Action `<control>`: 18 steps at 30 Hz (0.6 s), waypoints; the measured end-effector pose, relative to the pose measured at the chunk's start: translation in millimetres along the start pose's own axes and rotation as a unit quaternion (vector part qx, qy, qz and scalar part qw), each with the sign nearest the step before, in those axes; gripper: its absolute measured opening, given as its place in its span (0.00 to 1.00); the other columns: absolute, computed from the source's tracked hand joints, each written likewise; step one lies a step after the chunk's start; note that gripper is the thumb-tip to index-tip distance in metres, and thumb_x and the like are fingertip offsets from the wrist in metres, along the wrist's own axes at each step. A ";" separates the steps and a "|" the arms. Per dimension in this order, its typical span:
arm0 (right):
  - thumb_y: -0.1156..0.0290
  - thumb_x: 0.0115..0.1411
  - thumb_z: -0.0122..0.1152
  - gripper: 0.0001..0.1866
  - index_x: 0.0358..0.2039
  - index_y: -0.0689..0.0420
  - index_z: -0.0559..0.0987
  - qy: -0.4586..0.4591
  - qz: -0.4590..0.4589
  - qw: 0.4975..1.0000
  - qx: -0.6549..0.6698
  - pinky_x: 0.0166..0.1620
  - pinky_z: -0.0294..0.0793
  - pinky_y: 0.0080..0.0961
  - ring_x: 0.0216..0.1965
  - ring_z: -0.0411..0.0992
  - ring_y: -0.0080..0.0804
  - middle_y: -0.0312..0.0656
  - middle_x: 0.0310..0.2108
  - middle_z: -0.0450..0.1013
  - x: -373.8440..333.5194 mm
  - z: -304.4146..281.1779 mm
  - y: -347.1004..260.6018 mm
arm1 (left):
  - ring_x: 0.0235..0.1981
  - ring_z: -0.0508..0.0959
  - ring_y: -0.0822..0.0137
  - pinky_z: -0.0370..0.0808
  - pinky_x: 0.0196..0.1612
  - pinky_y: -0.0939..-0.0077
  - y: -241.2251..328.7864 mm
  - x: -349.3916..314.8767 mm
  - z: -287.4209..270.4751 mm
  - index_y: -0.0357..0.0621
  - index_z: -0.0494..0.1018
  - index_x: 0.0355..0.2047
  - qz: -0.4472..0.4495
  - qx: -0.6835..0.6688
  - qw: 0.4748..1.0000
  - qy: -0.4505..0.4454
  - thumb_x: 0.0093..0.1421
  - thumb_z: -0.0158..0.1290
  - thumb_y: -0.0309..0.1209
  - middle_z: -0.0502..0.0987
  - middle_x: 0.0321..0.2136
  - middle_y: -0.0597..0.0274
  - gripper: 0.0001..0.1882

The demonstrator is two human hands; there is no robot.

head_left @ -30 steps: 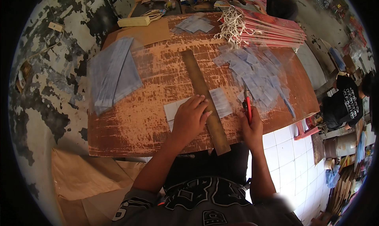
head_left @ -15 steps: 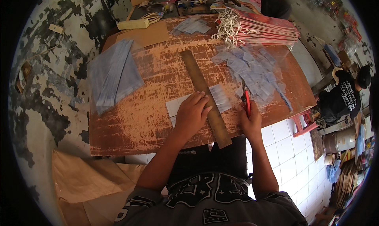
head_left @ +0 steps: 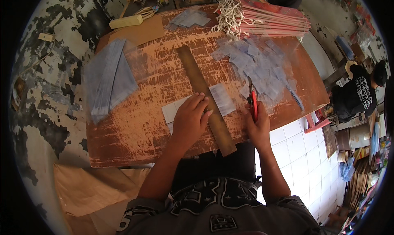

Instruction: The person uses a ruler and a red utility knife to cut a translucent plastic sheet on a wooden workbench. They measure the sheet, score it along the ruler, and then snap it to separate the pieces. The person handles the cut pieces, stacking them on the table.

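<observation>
Red and slim, a knife (head_left: pixel 254 105) is clamped in the right hand (head_left: pixel 258 127), right of the frame's middle. Thumb apart, the left hand (head_left: pixel 190 118) rests on a long flat brown bar (head_left: pixel 200 84).

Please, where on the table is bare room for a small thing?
Bare tabletop lies between the left plastic sheets and the brown strip, and near the front edge, left of the left hand. Loose plastic pieces and a corded red bundle crowd the far right.

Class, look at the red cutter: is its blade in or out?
Out: a thin dark blade projects beyond the cutter in the right hand.
</observation>
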State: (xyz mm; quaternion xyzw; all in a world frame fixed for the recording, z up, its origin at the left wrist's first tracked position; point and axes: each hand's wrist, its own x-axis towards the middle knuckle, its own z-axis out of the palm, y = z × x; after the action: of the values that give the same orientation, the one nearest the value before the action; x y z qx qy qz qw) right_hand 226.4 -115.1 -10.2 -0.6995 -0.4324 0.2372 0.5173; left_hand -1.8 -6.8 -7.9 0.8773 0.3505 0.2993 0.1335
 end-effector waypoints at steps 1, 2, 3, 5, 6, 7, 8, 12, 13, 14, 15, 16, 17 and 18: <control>0.67 0.72 0.65 0.12 0.50 0.59 0.77 -0.004 0.016 1.000 0.013 0.31 0.71 0.29 0.24 0.71 0.25 0.37 0.23 0.71 -0.2 0.2 -4.2 | 0.68 0.75 0.46 0.74 0.69 0.51 -0.9 1.6 0.1 0.36 0.80 0.59 -0.001 -0.002 1.000 -0.001 0.70 0.63 0.32 0.78 0.64 0.48 0.21; 0.67 0.72 0.65 0.12 0.50 0.59 0.77 -0.008 0.033 0.999 0.027 0.31 0.72 0.29 0.24 0.71 0.25 0.36 0.24 0.71 0.7 0.2 -10.7 | 0.68 0.75 0.46 0.74 0.69 0.51 -2.0 3.4 -0.1 0.36 0.80 0.59 -0.002 -0.005 1.000 -0.002 0.70 0.63 0.32 0.78 0.64 0.48 0.21; 0.67 0.72 0.65 0.13 0.51 0.59 0.77 -0.011 0.046 0.998 0.041 0.31 0.72 0.29 0.24 0.71 0.25 0.36 0.24 0.72 2.1 -0.5 -14.7 | 0.68 0.75 0.47 0.74 0.70 0.51 -2.6 7.2 -1.7 0.36 0.80 0.60 -0.001 -0.009 1.000 -0.001 0.69 0.63 0.31 0.78 0.63 0.48 0.21; 0.67 0.72 0.65 0.14 0.52 0.59 0.77 -0.013 0.041 0.999 0.017 0.32 0.72 0.29 0.25 0.71 0.25 0.37 0.24 0.72 0.4 -0.8 -14.0 | 0.68 0.75 0.47 0.74 0.69 0.51 -0.1 6.0 -5.4 0.37 0.80 0.60 -0.007 -0.012 1.000 -0.008 0.69 0.64 0.31 0.78 0.63 0.48 0.21; 0.67 0.72 0.65 0.14 0.53 0.60 0.77 -0.013 0.036 0.999 0.004 0.33 0.73 0.30 0.26 0.71 0.25 0.37 0.25 0.73 0.6 -2.3 -13.6 | 0.68 0.75 0.47 0.74 0.69 0.51 1.4 6.4 -5.9 0.37 0.80 0.60 -0.010 -0.014 1.000 -0.009 0.69 0.64 0.31 0.78 0.63 0.48 0.21; 0.67 0.72 0.65 0.14 0.53 0.60 0.77 -0.013 0.033 0.999 0.002 0.34 0.73 0.30 0.26 0.72 0.26 0.38 0.25 0.73 0.4 -3.1 -10.4 | 0.68 0.75 0.47 0.74 0.69 0.51 2.8 5.7 -5.2 0.37 0.80 0.60 -0.011 -0.011 1.000 -0.010 0.69 0.64 0.30 0.78 0.63 0.49 0.21; 0.67 0.72 0.65 0.15 0.53 0.60 0.77 -0.012 0.029 0.999 0.001 0.34 0.73 0.30 0.27 0.72 0.26 0.38 0.25 0.73 0.1 -3.2 -5.1 | 0.68 0.75 0.47 0.74 0.69 0.51 3.7 5.4 -4.2 0.37 0.80 0.60 -0.011 -0.013 1.000 -0.012 0.69 0.64 0.30 0.78 0.63 0.49 0.21; 0.66 0.72 0.65 0.15 0.53 0.60 0.77 -0.005 0.010 1.000 -0.004 0.36 0.73 0.30 0.28 0.72 0.27 0.39 0.26 0.73 0.7 -2.6 -7.5 | 0.68 0.75 0.47 0.74 0.69 0.51 2.0 6.0 -4.1 0.37 0.80 0.60 -0.011 -0.013 1.000 -0.013 0.69 0.64 0.30 0.78 0.63 0.49 0.21; 0.66 0.72 0.65 0.15 0.53 0.60 0.77 -0.008 0.019 1.000 -0.001 0.36 0.73 0.30 0.28 0.72 0.27 0.39 0.26 0.73 0.7 -2.4 -7.2 | 0.68 0.75 0.47 0.74 0.69 0.51 1.7 5.9 -4.0 0.36 0.80 0.60 -0.010 -0.014 1.000 -0.012 0.69 0.64 0.30 0.78 0.63 0.49 0.21; 0.66 0.72 0.65 0.15 0.52 0.60 0.77 -0.011 0.028 1.000 0.002 0.36 0.73 0.30 0.28 0.72 0.27 0.39 0.26 0.73 0.7 -2.2 -6.5 | 0.68 0.75 0.47 0.74 0.69 0.51 1.8 5.7 -4.2 0.36 0.80 0.60 -0.011 -0.015 1.000 -0.012 0.69 0.64 0.30 0.78 0.63 0.49 0.21; 0.66 0.72 0.65 0.15 0.52 0.60 0.77 -0.015 0.037 0.999 0.005 0.36 0.73 0.30 0.28 0.72 0.27 0.39 0.26 0.74 0.7 -2.1 -6.2 | 0.68 0.75 0.47 0.74 0.69 0.51 2.2 5.6 -4.6 0.36 0.80 0.60 -0.012 -0.016 1.000 -0.012 0.69 0.64 0.30 0.78 0.63 0.48 0.21; 0.65 0.72 0.65 0.15 0.52 0.60 0.77 -0.014 0.036 0.999 -0.002 0.36 0.73 0.30 0.28 0.72 0.27 0.39 0.26 0.74 0.7 -2.4 -7.8 | 0.68 0.75 0.47 0.74 0.69 0.51 2.4 5.8 -4.7 0.36 0.80 0.60 -0.014 -0.018 1.000 -0.012 0.69 0.64 0.30 0.78 0.63 0.48 0.21; 0.65 0.72 0.65 0.15 0.52 0.60 0.77 -0.014 0.035 0.999 -0.009 0.36 0.73 0.31 0.28 0.72 0.27 0.40 0.26 0.74 0.6 -3.2 -10.9 | 0.68 0.75 0.46 0.74 0.69 0.51 2.4 6.2 -4.5 0.36 0.80 0.60 -0.011 -0.016 1.000 -0.012 0.69 0.64 0.30 0.78 0.63 0.48 0.21; 0.65 0.72 0.65 0.15 0.52 0.60 0.77 -0.015 0.034 0.999 -0.015 0.36 0.73 0.31 0.28 0.73 0.28 0.40 0.26 0.74 0.4 -3.2 -13.0 | 0.68 0.75 0.46 0.74 0.70 0.51 1.9 6.0 -4.7 0.36 0.80 0.60 -0.010 -0.014 1.000 -0.012 0.69 0.64 0.30 0.78 0.63 0.48 0.21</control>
State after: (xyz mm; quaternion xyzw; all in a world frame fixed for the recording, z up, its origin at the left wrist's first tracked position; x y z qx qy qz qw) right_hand 224.4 -115.3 3.0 -0.7178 -0.4194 0.2582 0.4920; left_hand -0.2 -3.9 -0.8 0.8752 0.3533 0.2927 0.1532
